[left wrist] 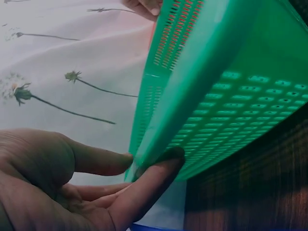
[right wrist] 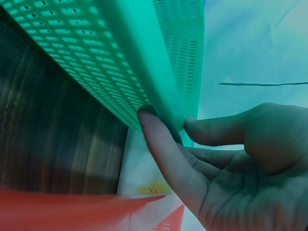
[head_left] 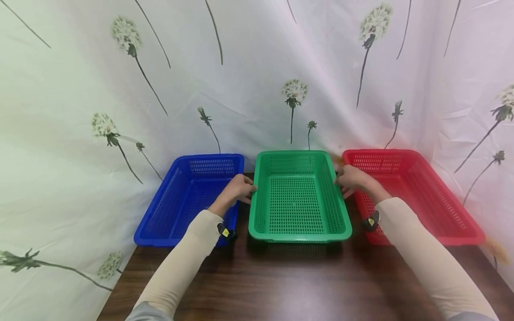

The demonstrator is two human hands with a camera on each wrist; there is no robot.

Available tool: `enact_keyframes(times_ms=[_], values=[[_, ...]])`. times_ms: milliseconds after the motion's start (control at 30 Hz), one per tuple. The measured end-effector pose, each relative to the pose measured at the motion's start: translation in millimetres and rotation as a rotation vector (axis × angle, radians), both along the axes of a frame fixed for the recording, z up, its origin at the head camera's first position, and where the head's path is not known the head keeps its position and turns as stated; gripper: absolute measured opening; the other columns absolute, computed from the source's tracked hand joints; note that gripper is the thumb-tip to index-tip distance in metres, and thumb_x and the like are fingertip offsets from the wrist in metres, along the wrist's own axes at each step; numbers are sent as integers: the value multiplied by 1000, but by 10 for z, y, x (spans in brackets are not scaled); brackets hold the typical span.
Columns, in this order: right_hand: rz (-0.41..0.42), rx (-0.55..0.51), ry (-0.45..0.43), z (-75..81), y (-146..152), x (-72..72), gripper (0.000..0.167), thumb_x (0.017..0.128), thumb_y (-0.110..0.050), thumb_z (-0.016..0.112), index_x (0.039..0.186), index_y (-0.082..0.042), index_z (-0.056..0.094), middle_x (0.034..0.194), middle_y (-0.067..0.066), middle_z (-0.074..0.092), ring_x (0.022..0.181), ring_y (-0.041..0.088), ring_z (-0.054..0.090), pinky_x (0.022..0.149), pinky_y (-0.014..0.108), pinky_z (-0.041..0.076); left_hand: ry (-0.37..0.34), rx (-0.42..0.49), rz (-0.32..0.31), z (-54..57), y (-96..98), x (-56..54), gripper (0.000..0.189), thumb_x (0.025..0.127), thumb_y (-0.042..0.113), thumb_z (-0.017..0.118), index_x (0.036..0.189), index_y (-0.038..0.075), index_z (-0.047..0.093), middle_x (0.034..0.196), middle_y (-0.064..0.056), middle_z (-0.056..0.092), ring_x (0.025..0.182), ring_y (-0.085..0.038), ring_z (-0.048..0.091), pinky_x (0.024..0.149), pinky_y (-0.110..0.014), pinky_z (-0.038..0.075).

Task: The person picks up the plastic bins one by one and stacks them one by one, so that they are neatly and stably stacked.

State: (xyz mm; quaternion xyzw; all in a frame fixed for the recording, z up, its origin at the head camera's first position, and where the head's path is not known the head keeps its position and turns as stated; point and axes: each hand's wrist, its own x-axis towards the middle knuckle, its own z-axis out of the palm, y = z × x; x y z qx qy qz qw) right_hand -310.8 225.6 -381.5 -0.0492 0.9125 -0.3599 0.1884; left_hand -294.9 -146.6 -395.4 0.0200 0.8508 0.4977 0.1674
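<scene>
Two hands pinch one green basket by its opposite side rims.
The left hand and right hand each nip a rim of the green basket between thumb and fingers; whether its base touches the table I cannot tell. The step looks like positioning it; the next move likely calls for keeping both sides level. It sits between one blue basket and one red basket: three baskets, before one flowered cloth.
</scene>
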Motion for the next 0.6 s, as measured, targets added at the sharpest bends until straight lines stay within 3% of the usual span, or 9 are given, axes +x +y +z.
enact_keyframes(times_ms=[133, 600], values=[[-19, -7, -2, -25, -19, 0, 35, 108, -7, 54, 131, 18, 57, 114, 31, 67, 91, 33, 78, 85, 48, 66, 29, -4, -2, -27, 11, 26, 35, 108, 1, 56, 138, -17, 59, 126, -33, 69, 112, -42, 75, 83, -42, 67], [-31, -24, -10, -61, 33, -45, 35, 107, -8, 54, 130, 18, 60, 110, 28, 68, 87, 29, 76, 84, 46, 67, 64, -51, -23, -4, 36, 57, 33, 108, 1, 56, 135, -17, 63, 118, -32, 72, 98, -38, 79, 93, -51, 64]])
